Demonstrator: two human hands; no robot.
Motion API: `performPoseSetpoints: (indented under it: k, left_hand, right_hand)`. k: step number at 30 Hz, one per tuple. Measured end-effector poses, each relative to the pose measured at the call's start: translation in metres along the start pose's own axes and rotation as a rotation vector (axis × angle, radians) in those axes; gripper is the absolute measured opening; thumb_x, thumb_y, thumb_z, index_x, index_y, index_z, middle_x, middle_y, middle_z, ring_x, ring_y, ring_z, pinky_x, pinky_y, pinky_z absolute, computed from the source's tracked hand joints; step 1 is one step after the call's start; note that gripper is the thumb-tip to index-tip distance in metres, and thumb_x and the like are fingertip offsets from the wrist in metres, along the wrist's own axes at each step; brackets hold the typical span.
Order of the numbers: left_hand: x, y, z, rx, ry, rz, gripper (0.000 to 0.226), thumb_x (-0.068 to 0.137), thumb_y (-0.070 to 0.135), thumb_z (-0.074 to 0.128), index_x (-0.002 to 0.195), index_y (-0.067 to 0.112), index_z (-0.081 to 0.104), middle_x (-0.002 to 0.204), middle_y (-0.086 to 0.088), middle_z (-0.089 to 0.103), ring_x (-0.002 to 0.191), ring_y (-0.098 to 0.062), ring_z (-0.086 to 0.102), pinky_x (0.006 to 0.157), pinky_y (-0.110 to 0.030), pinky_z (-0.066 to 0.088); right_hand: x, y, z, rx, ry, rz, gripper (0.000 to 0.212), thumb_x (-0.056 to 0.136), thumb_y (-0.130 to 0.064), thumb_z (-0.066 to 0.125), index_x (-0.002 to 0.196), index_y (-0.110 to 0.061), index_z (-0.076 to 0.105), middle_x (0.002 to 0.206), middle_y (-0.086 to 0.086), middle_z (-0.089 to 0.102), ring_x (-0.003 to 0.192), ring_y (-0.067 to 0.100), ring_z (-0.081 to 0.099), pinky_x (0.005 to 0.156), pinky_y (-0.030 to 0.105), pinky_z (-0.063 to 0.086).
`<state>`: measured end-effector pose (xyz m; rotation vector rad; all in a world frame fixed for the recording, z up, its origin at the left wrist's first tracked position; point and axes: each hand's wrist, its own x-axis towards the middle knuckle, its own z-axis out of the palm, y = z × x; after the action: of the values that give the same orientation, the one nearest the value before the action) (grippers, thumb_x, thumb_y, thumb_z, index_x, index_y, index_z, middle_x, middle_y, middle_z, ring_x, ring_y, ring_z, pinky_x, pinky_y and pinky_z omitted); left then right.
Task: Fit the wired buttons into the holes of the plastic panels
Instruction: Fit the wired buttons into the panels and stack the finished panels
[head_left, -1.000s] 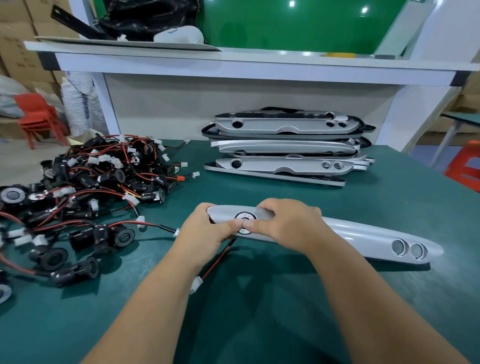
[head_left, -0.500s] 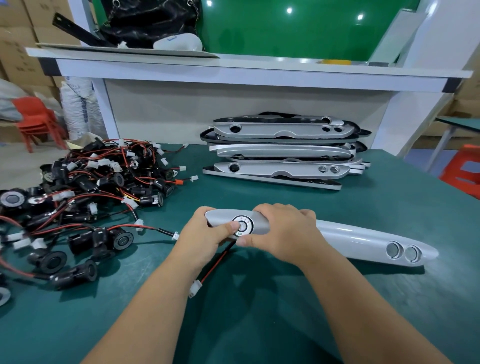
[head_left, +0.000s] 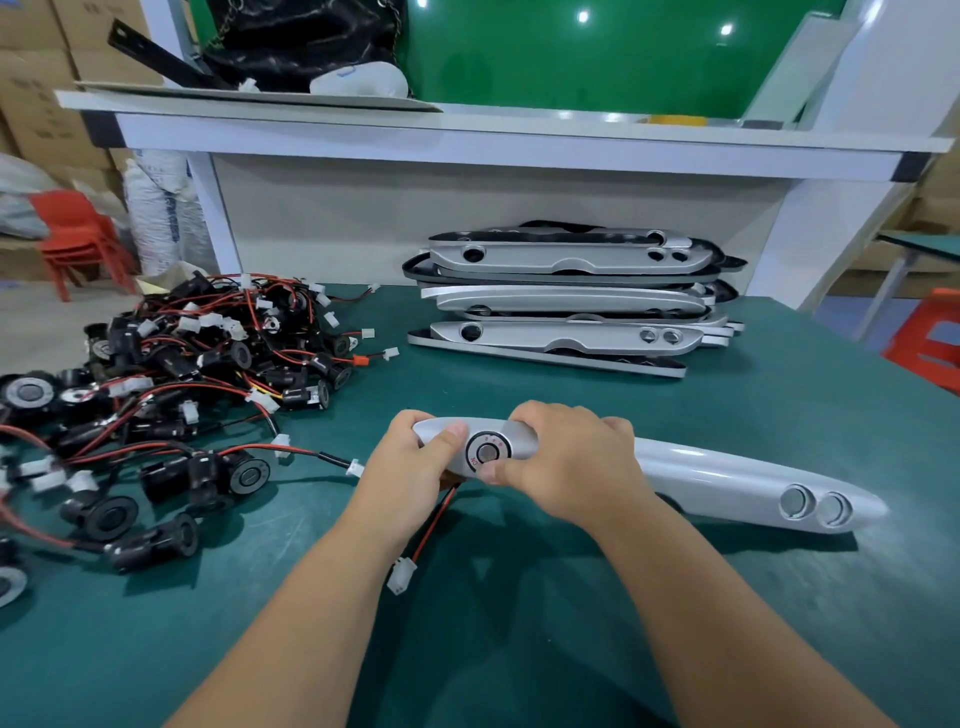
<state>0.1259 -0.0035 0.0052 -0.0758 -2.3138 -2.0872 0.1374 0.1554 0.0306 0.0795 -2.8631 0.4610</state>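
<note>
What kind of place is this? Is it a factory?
Probably a small factory or assembly workshop: a heap of wired buttons lies on the green worktable, identical plastic panels are stacked behind, and cardboard boxes stand at the left.

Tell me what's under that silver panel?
A red-and-black wire with a white plug trails out beneath the panel. The panel, left hand and right hand hide the button's back.

1. Bright, even light from overhead fills the scene. Three lamp reflections glare off the glossy green board (head_left: 571, 62) at upper centre.
2. Soft shadows pool on the table (head_left: 519, 649) beneath the silver panel (head_left: 727, 478), which carries a pale sheen, and under the wired buttons (head_left: 208, 364) at left.
3. Wide-angle distortion bows the white shelf (head_left: 467, 140). The frame's edges lean and soften, while the centre stays sharp.
</note>
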Motion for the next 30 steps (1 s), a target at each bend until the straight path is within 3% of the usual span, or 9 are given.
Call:
performPoseSetpoints:
  k: [3,6,10,14,19,22,26,28,30]
  left_hand:
    - [0.0,0.0,0.0,-0.032,-0.008,-0.02,0.045,0.067,0.053,0.059,0.094,0.017,0.054,0.101,-0.013,0.068,0.1,-0.035,0.063,0.093,-0.055,0.047]
    - [0.001,-0.003,0.002,-0.004,-0.021,-0.029,0.05,0.059,0.054,0.069,0.094,0.021,0.054,0.093,-0.005,0.069,0.094,-0.028,0.066,0.09,-0.05,0.051]
    - [0.004,-0.01,0.0,0.129,-0.016,-0.01,0.043,0.065,0.041,0.082,0.091,0.03,0.051,0.071,0.014,0.067,0.064,-0.002,0.062,0.064,-0.019,0.05]
    - [0.006,-0.009,-0.005,0.248,0.015,0.039,0.033,0.075,0.038,0.078,0.089,0.03,0.049,0.071,0.012,0.062,0.059,0.001,0.055,0.048,-0.008,0.036]
    - [0.003,-0.005,-0.001,0.301,0.05,0.062,0.033,0.077,0.038,0.076,0.09,0.029,0.047,0.073,0.008,0.06,0.056,0.002,0.053,0.046,-0.007,0.035]
    - [-0.002,-0.003,0.003,0.292,0.064,0.084,0.032,0.079,0.034,0.075,0.095,0.029,0.047,0.073,0.005,0.06,0.049,0.01,0.052,0.046,-0.004,0.036]
    - [-0.018,0.004,0.005,0.24,0.088,0.112,0.03,0.081,0.026,0.074,0.097,0.028,0.048,0.075,0.001,0.059,0.05,0.008,0.053,0.046,-0.003,0.037]
    - [-0.029,0.011,0.006,0.206,0.079,0.124,0.028,0.083,0.028,0.072,0.095,0.032,0.047,0.082,-0.003,0.063,0.065,-0.003,0.063,0.063,-0.011,0.048]
    - [-0.041,0.025,0.012,0.181,0.034,0.146,0.026,0.084,0.039,0.069,0.097,0.037,0.046,0.089,-0.006,0.067,0.084,-0.027,0.068,0.088,-0.039,0.053]
  right_hand:
    - [-0.004,0.004,0.003,-0.042,0.015,-0.032,0.044,0.072,-0.073,0.053,0.096,-0.036,0.048,0.085,-0.015,0.05,0.089,0.012,0.043,0.078,0.033,0.02]
    - [-0.012,0.016,0.003,-0.091,-0.005,-0.07,0.07,0.065,-0.083,0.048,0.122,-0.042,0.043,0.109,-0.018,0.049,0.11,0.011,0.041,0.099,0.036,0.018]
    - [-0.025,0.052,-0.001,-0.163,-0.039,-0.035,0.097,0.054,-0.089,0.046,0.138,-0.051,0.018,0.137,-0.019,0.037,0.13,0.013,0.027,0.111,0.051,0.005]
    - [-0.046,0.123,-0.019,-0.228,0.003,0.155,0.103,0.046,-0.095,0.036,0.138,-0.052,0.02,0.139,-0.016,0.039,0.131,0.015,0.03,0.111,0.051,0.012]
    - [-0.073,0.196,-0.037,-0.175,0.063,0.376,0.103,0.038,-0.095,0.036,0.128,-0.044,0.043,0.13,-0.01,0.049,0.127,0.021,0.036,0.105,0.053,0.026]
    - [-0.076,0.205,-0.034,-0.102,0.145,0.338,0.101,0.036,-0.091,0.046,0.12,-0.034,0.052,0.121,-0.004,0.057,0.118,0.027,0.042,0.098,0.046,0.038]
    - [-0.081,0.197,-0.04,-0.045,0.267,0.323,0.094,0.039,-0.079,0.065,0.117,-0.026,0.056,0.114,0.0,0.06,0.111,0.027,0.043,0.094,0.041,0.039]
    - [-0.094,0.193,-0.048,-0.044,0.385,0.305,0.093,0.041,-0.075,0.066,0.116,-0.021,0.059,0.111,0.0,0.062,0.109,0.028,0.044,0.094,0.042,0.039]
    - [-0.114,0.193,-0.063,-0.042,0.491,0.287,0.091,0.043,-0.071,0.065,0.116,-0.018,0.06,0.112,0.001,0.063,0.108,0.03,0.046,0.095,0.042,0.038]
